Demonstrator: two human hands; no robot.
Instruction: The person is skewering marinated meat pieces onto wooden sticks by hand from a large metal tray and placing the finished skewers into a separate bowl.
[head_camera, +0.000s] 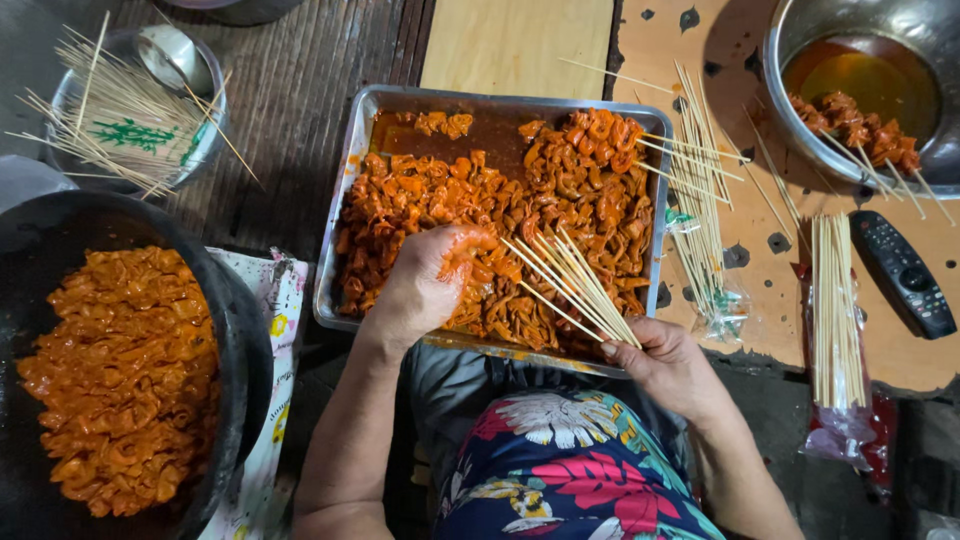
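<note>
In the head view the left hand (425, 285) is clenched around a slick, orange-sauced piece of meat at about 6 o'clock in the shiny steel tray (345, 200). The right hand (665, 365) at 4 o'clock grasps a fanned bundle of thin bamboo skewers (570, 285) over the tray. Judging by the wet, curly, slippery meat (560, 185), a piece could slip and a sharp point could prick the left fingers (470, 245), or loose sticks could drop into the sauce.
</note>
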